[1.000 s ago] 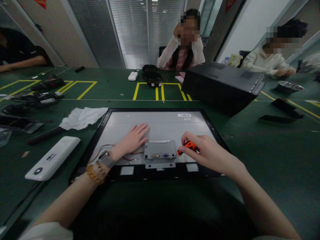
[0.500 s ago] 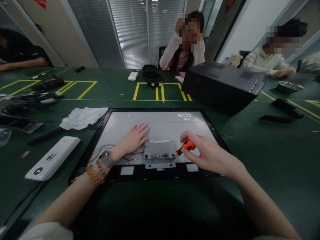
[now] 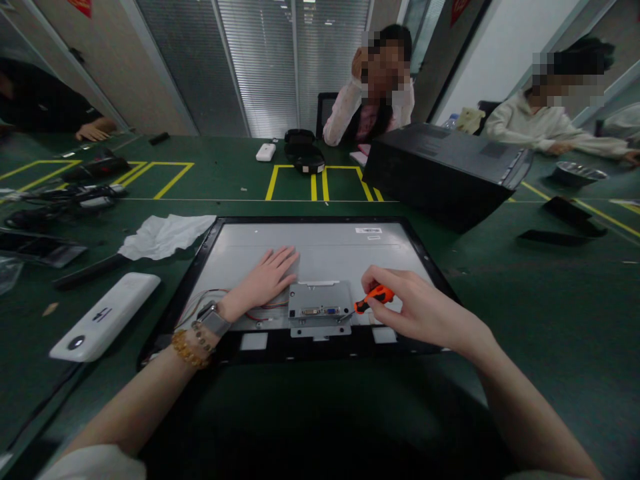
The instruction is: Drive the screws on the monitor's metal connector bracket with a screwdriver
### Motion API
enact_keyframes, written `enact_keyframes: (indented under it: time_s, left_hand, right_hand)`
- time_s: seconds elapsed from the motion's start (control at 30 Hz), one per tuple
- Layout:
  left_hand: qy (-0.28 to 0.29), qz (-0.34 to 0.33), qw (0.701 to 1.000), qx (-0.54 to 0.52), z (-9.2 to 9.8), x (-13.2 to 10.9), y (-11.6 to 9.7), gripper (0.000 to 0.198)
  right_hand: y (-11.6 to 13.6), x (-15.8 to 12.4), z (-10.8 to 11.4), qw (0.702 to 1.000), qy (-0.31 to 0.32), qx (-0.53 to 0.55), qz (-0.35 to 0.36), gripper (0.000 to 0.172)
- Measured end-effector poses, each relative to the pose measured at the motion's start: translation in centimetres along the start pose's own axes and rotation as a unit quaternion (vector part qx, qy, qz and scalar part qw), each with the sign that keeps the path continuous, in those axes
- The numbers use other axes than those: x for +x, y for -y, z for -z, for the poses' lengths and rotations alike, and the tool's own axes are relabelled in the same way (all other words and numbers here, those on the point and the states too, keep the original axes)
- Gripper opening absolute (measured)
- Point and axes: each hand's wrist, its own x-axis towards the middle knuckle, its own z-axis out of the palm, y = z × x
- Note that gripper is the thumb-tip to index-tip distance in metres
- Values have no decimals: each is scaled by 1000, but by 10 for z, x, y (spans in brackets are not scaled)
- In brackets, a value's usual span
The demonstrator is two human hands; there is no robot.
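A monitor panel [image 3: 330, 257] with a grey metal back and a black frame lies flat on the green table. My left hand [image 3: 269, 275] rests on the metal back, fingers stretched out, beside a raised metal box [image 3: 320, 297] with video ports on its near side. My right hand [image 3: 407, 300] is closed on an orange and black screwdriver [image 3: 375, 298], which it holds at a slant. The shaft points down-left to the box's lower right edge; its tip is too small to make out clearly. Thin wires [image 3: 265, 308] run left from the box.
A large black case [image 3: 440, 173] stands behind the panel at right. To the left lie a white device [image 3: 107, 317] with a cable, a crumpled white cloth [image 3: 167, 237] and a pile of cables [image 3: 75, 193]. A metal bowl [image 3: 580, 173] is far right. Several people sit around the table.
The screwdriver handle has tilted lower and shifted slightly right with my right hand. My left hand has stayed in place. People at the far left and far right have moved their arms.
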Motion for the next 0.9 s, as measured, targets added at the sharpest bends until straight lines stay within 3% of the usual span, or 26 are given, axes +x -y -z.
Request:
enact_keyframes:
  time_s: [0.23, 0.47, 0.67, 0.9]
  left_hand:
    - [-3, -1, 1000, -3, 0, 0, 0, 59]
    - [-10, -3, 1000, -9, -1, 0, 1, 58]
    - [-4, -2, 1000, -2, 0, 0, 0, 57]
    - [-9, -3, 1000, -9, 0, -1, 0, 58]
  right_hand:
    - [1, 0, 4, 999, 13, 14, 39, 17]
    - [0, 2, 0, 1000, -7, 4, 13, 4]
    - [-1, 4, 0, 998, -18, -61, -1, 24]
    - [-3, 2, 5, 999, -9, -40, 30, 15]
